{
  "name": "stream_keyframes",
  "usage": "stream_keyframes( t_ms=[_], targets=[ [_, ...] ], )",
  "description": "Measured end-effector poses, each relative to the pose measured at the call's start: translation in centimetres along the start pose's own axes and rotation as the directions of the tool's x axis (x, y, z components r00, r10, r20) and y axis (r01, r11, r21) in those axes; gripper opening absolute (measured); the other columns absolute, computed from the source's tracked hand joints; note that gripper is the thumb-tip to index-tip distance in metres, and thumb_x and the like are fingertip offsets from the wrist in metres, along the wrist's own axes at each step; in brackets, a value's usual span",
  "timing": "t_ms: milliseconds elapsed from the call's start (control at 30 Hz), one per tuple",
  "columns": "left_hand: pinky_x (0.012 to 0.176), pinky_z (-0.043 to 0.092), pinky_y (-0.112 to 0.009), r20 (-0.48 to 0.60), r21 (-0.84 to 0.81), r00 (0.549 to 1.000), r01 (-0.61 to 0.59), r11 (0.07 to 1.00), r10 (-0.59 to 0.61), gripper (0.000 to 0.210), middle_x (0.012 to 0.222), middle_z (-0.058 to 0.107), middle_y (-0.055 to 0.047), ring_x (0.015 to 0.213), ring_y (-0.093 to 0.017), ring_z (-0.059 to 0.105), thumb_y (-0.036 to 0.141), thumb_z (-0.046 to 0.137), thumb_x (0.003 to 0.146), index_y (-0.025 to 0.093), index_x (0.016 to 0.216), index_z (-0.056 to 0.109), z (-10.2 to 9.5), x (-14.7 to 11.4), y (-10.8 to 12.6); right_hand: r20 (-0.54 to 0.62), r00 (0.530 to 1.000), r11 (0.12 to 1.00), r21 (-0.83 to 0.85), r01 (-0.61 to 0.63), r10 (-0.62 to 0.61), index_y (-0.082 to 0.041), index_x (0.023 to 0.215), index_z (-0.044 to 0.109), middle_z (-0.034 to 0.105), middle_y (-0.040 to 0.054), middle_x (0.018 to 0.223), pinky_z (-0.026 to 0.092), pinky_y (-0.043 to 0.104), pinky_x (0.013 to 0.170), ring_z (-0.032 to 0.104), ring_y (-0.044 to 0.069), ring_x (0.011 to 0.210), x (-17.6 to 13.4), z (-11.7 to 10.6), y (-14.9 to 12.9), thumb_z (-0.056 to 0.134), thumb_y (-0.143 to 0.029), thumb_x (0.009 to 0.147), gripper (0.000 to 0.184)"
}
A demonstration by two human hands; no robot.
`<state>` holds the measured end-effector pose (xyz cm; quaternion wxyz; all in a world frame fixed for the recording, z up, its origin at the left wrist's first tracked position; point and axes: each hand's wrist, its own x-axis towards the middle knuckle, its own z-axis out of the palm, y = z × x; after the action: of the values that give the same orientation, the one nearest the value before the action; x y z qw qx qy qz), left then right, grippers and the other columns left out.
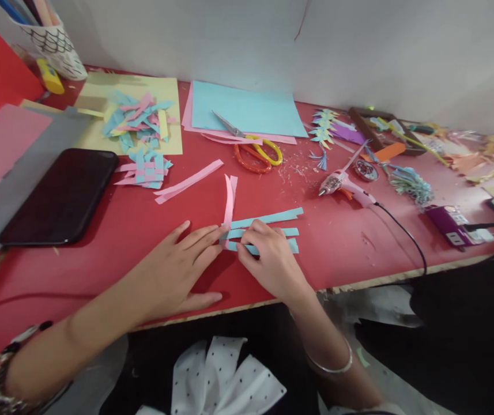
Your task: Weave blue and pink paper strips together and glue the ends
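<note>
My left hand lies with its fingers stretched out on the table. Its fingertips press the near end of an upright-running pink paper strip and the left ends of several blue strips. Close beside it, my right hand has its thumb and fingers pinched together on a blue paper strip, partly hidden under the fingers. Another blue strip runs just beyond, slanting up to the right. Two loose pink strips lie crossed past my left hand. A woven pink-and-blue paper square rests farther left.
Orange-and-yellow-handled scissors lean on blue paper sheets. A pile of cut strips covers yellow paper. A black phone lies left. At right are a pink glue gun, its cord, a purple power box and a brown tray.
</note>
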<state>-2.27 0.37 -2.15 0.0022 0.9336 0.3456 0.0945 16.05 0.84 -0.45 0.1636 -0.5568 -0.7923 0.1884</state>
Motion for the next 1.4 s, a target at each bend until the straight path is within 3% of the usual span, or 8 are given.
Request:
stream_keyframes(
  t_ms=[167, 367, 567, 900, 1100, 1400],
  targets=[
    [0.096, 0.028, -0.045, -0.015, 0.010, 1.000, -0.022, 1.000, 0.022, 0.061, 0.129, 0.047, -0.013, 0.115, -0.026, 0.044, 0.056, 0.027, 0.083, 0.012, 0.116, 0.053, -0.2, 0.0, 0.0, 0.025, 1.000, 0.999, 0.041, 0.011, -0.012, -0.016, 0.055, 0.038, 0.037, -0.0029, 0.063, 0.026, 0.024, 0.061, 0.036, 0.009, 0.058, 0.2, -0.5, 0.0, 0.044, -0.011, 0.077, 0.024],
    [0.092, 0.032, -0.049, 0.016, 0.013, 0.998, -0.066, 0.998, 0.065, 0.052, 0.128, 0.048, -0.013, 0.114, -0.028, 0.045, 0.055, 0.030, 0.083, 0.025, 0.119, 0.052, -0.5, 0.2, -0.2, 0.043, 0.999, 0.996, 0.089, 0.018, -0.022, -0.016, 0.058, 0.038, 0.039, -0.0031, 0.063, 0.026, 0.024, 0.061, 0.038, 0.009, 0.059, 0.3, -0.9, 0.2, 0.043, -0.012, 0.079, 0.022],
    [0.094, 0.031, -0.049, 0.032, -0.017, 0.998, -0.059, 0.998, 0.060, 0.053, 0.129, 0.047, -0.013, 0.114, -0.028, 0.045, 0.054, 0.031, 0.082, 0.023, 0.118, 0.053, -0.6, 0.3, -0.3, 0.006, 0.999, 0.999, 0.025, 0.035, -0.035, -0.017, 0.057, 0.037, 0.037, -0.0012, 0.067, 0.030, 0.024, 0.062, 0.039, 0.011, 0.062, 0.3, -0.8, 0.7, 0.043, -0.014, 0.079, 0.024],
    [0.096, 0.030, -0.049, 0.068, -0.063, 0.997, -0.041, 0.997, 0.046, 0.050, 0.131, 0.045, -0.011, 0.118, -0.028, 0.042, 0.055, 0.038, 0.080, 0.027, 0.118, 0.053, -0.7, 0.2, -0.2, 0.041, 0.998, 0.999, -0.011, 0.047, -0.047, -0.017, 0.057, 0.041, 0.038, -0.0010, 0.068, 0.031, 0.024, 0.063, 0.040, 0.010, 0.063, 0.3, -0.8, 0.8, 0.044, -0.014, 0.080, 0.023],
    [0.098, 0.029, -0.048, 0.082, -0.070, 0.996, -0.018, 0.997, 0.024, 0.059, 0.131, 0.045, -0.011, 0.117, -0.028, 0.042, 0.058, 0.040, 0.077, 0.019, 0.121, 0.051, -1.0, 0.2, -0.3, 0.038, 0.998, 0.999, -0.019, 0.047, -0.046, -0.017, 0.059, 0.044, 0.041, -0.0012, 0.068, 0.031, 0.024, 0.062, 0.041, 0.010, 0.063, 0.2, -1.0, 0.9, 0.046, -0.015, 0.079, 0.020],
    [0.098, 0.029, -0.047, 0.115, -0.080, 0.993, -0.018, 0.997, 0.027, 0.059, 0.132, 0.045, -0.010, 0.118, -0.027, 0.042, 0.059, 0.043, 0.075, 0.022, 0.121, 0.051, -1.2, 0.3, -0.4, -0.031, 0.998, 0.997, -0.053, -0.048, 0.047, -0.017, 0.060, 0.046, 0.049, -0.0013, 0.067, 0.029, 0.025, 0.064, 0.045, 0.011, 0.062, -0.7, -2.4, 3.1, 0.052, -0.021, 0.079, 0.020]
  ],
)
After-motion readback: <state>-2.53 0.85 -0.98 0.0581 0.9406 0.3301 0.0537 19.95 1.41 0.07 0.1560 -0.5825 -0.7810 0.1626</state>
